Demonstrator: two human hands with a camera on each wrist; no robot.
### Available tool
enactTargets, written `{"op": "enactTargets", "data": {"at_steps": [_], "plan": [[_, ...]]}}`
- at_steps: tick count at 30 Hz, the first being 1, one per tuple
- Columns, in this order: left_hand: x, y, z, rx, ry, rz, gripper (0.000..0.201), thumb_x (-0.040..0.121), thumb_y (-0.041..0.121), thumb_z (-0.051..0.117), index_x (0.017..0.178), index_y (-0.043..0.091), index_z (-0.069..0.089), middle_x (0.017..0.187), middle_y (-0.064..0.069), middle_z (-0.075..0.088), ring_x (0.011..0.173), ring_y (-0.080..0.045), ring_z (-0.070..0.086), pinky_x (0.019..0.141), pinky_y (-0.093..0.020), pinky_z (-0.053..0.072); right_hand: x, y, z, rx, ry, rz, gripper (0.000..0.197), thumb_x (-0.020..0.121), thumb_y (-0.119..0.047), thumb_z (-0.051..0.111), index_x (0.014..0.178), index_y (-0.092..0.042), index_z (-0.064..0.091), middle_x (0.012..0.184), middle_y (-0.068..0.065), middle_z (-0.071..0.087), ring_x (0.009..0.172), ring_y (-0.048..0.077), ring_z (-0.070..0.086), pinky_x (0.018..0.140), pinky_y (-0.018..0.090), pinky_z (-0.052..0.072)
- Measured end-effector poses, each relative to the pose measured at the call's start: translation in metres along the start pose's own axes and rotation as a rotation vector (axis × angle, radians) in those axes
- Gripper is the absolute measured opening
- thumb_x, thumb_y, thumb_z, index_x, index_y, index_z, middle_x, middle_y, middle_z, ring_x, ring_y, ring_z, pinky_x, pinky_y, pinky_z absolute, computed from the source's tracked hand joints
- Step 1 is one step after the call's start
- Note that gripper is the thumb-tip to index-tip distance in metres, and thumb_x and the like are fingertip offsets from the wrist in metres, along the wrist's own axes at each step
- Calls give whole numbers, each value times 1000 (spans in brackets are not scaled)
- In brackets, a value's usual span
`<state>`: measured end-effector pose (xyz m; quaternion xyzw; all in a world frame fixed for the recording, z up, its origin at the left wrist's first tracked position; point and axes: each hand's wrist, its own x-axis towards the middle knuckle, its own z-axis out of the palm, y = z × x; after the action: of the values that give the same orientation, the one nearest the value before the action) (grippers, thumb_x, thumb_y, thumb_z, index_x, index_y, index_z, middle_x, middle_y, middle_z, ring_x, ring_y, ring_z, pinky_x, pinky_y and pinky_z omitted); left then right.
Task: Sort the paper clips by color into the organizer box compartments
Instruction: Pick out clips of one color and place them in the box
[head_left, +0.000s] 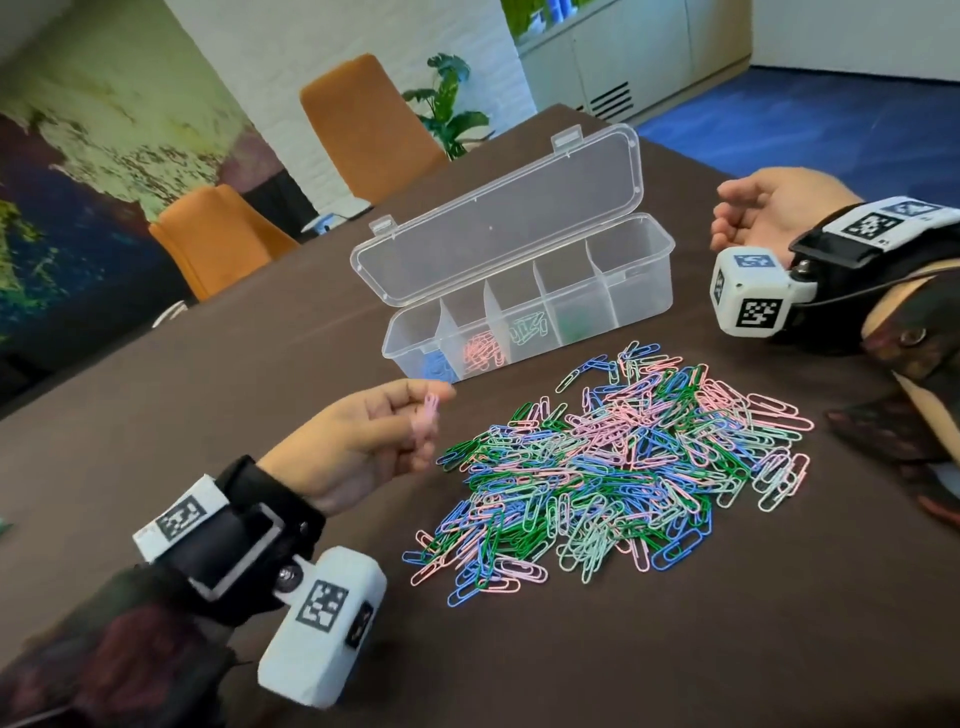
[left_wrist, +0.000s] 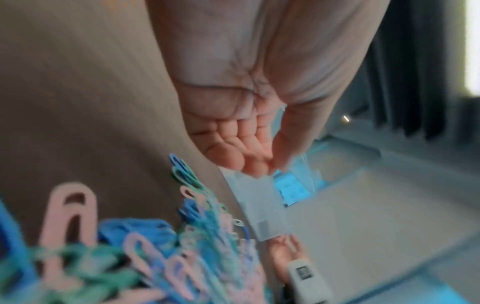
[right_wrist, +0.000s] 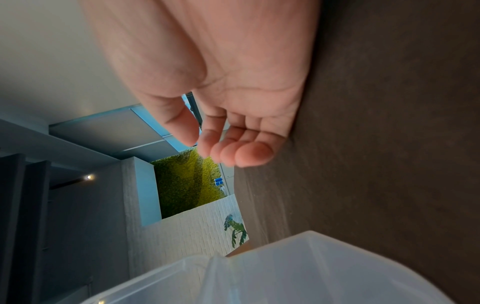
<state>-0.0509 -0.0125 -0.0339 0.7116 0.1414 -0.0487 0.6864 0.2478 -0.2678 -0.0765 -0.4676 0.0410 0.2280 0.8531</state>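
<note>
Paper clips (head_left: 613, 462) of thin coated wire, bent into long rounded loops in pink, blue, dark green and pale mint, are lying in a loose tangled heap on the matte brown table (head_left: 675, 649), just in front of the clear plastic organizer box (head_left: 639, 283), whose hinged lid is standing open. Blue, pink, mint and green clips are sitting in separate compartments. The left hand (head_left: 358, 441) is pinching a pink clip (head_left: 427, 415) beside the heap, while the right hand (head_left: 769, 208) is hovering right of the box, fingers loosely curled and holding nothing.
</note>
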Motion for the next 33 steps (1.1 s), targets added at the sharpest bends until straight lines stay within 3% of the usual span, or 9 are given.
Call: {"op": "enactTargets", "data": {"at_steps": [4, 8, 10, 13, 16, 20, 25, 29, 33], "plan": [[11, 6, 10, -305, -86, -43, 45, 42, 15, 90, 83, 9, 73, 69, -3, 59, 61, -15, 62, 55, -25, 54, 0, 0, 0, 5, 6, 0, 9, 91, -12, 47, 83, -10, 51, 75, 1, 48, 60, 12, 47, 55, 20, 44], [29, 16, 30, -172, -135, -145, 21, 62, 16, 79, 72, 12, 61, 63, -1, 49, 49, -10, 48, 44, -17, 41, 0, 0, 0, 6, 4, 1, 9, 91, -12, 47, 83, -10, 51, 76, 2, 47, 60, 12, 47, 55, 20, 44], [45, 22, 37, 161, -60, -150, 10, 76, 17, 63, 73, 13, 55, 57, 3, 42, 43, -6, 36, 40, -14, 28, 0, 0, 0, 9, 6, -4, 9, 91, -12, 47, 83, -10, 51, 76, 2, 47, 61, 12, 47, 55, 20, 43], [70, 30, 46, 981, -70, 1, 4, 89, 15, 63, 88, 17, 60, 57, 10, 43, 44, -1, 37, 46, -14, 30, 0, 0, 0, 14, 8, -3, 10, 91, -12, 48, 82, -9, 52, 75, 2, 48, 60, 12, 47, 54, 21, 44], [87, 34, 55, 1552, -194, 140, 22, 86, 14, 63, 107, 20, 58, 62, 10, 43, 55, 1, 41, 55, -12, 29, 0, 0, 0, 11, 11, 2, 11, 91, -12, 47, 82, -10, 52, 75, 2, 48, 60, 12, 47, 55, 20, 44], [97, 37, 60, 1596, -382, 193, 28, 84, 10, 65, 110, 15, 56, 61, 9, 41, 57, 0, 41, 56, -8, 29, 0, 0, 1, 10, 8, 2, 10, 91, -13, 48, 83, -10, 52, 75, 2, 48, 60, 12, 47, 54, 20, 44], [102, 38, 55, 1615, -473, 237, 25, 84, 10, 66, 106, 16, 57, 69, 9, 45, 64, 1, 42, 60, -10, 30, 0, 1, 1, 19, 9, 1, 9, 91, -13, 49, 84, -10, 54, 73, 2, 48, 59, 12, 47, 53, 19, 44], [97, 37, 58, 1637, -528, 310, 32, 84, 5, 62, 113, 18, 58, 79, 14, 42, 71, 9, 42, 63, -6, 29, -1, 1, 1, 24, 16, 5, 8, 90, -14, 50, 86, -11, 56, 74, 1, 49, 59, 12, 48, 52, 20, 45], [96, 39, 61, 1746, -548, 297, 21, 88, 12, 60, 108, 20, 60, 95, 11, 43, 76, -4, 40, 65, -21, 27, -2, 1, 1, 23, 16, 10, 7, 90, -14, 50, 87, -10, 55, 74, 1, 50, 59, 12, 48, 53, 20, 45]]}}
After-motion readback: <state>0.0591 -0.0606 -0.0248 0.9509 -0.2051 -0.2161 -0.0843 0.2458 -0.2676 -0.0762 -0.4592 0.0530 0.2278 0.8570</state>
